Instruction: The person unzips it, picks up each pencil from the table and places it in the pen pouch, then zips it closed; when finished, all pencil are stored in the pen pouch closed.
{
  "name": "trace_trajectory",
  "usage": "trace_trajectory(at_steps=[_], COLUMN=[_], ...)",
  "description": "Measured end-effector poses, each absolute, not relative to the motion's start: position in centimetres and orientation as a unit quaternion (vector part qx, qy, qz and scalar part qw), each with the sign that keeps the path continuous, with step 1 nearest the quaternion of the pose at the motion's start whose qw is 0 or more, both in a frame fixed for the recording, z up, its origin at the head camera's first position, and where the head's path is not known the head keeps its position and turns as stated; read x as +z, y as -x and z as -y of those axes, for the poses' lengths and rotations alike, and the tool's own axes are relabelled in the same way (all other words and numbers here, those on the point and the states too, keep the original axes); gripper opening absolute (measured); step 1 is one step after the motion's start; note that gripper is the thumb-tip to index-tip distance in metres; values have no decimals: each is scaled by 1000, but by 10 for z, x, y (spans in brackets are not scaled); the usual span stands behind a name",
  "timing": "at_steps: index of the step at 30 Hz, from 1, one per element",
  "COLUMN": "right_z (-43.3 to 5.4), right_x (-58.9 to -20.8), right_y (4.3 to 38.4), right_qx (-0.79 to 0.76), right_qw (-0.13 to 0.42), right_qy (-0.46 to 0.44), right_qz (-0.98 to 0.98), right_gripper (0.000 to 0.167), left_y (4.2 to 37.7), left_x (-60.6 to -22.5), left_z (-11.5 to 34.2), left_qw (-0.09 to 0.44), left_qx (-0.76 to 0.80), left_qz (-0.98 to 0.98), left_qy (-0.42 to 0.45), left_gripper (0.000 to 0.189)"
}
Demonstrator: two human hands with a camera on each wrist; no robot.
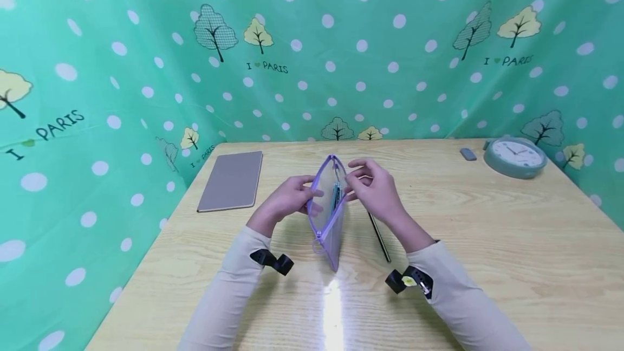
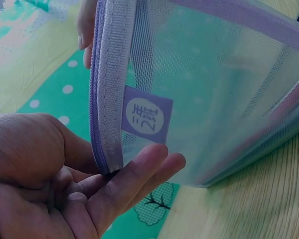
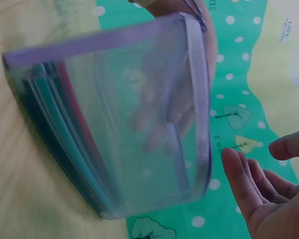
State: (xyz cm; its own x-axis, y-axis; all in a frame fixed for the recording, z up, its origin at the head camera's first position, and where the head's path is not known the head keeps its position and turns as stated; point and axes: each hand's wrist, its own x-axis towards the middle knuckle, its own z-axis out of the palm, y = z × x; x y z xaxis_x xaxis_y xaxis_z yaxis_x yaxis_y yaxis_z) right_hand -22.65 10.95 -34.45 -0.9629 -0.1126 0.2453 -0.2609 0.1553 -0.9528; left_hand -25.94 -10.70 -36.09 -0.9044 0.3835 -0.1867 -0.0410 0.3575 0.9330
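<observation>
- A person seated at a wooden table (image 1: 478,221) holds a purple mesh pouch (image 1: 329,207) upright on its edge at the table's middle, its zip mouth gaping upward.
- The left hand (image 1: 287,199) grips the pouch's left side, thumb on the near face and fingers (image 2: 139,174) curled round the zip edge; through the mesh the right wrist view shows those fingers pressed against the far wall.
- The right hand (image 1: 375,188) hovers just beside the pouch's right rim, fingers (image 3: 244,184) loosely spread and slightly bent, holding nothing; whether a fingertip touches the rim cannot be told.
- Inside the pouch, pens (image 3: 65,129) in teal, red and dark tones lie along the bottom.
- A small purple label (image 2: 147,113) is sewn near the zip.
- A dark pen (image 1: 379,237) lies on the table just right of the pouch, under the right wrist.
- A grey notebook (image 1: 231,180) lies well to the left; a clock (image 1: 515,156) and a small grey eraser (image 1: 468,154) sit at the far right corner.
</observation>
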Motion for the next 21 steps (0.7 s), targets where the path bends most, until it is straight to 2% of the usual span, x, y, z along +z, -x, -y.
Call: trace_trajectory(at_steps=[10, 18, 21], right_z=[-149, -144, -138], right_x=[-342, -367, -375], right_y=[244, 278, 288], right_qx=[552, 254, 180], right_qw=[38, -91, -124], right_qy=[-117, -170, -173], right_qz=[825, 948, 960], right_gripper=[28, 29, 22], left_y=[259, 258, 259], left_x=[-362, -360, -359], left_z=[104, 108, 114], left_qw=[187, 191, 190], left_qx=[552, 551, 551], left_qz=[-805, -806, -807], left_qy=[-108, -104, -96], left_gripper=[51, 51, 51])
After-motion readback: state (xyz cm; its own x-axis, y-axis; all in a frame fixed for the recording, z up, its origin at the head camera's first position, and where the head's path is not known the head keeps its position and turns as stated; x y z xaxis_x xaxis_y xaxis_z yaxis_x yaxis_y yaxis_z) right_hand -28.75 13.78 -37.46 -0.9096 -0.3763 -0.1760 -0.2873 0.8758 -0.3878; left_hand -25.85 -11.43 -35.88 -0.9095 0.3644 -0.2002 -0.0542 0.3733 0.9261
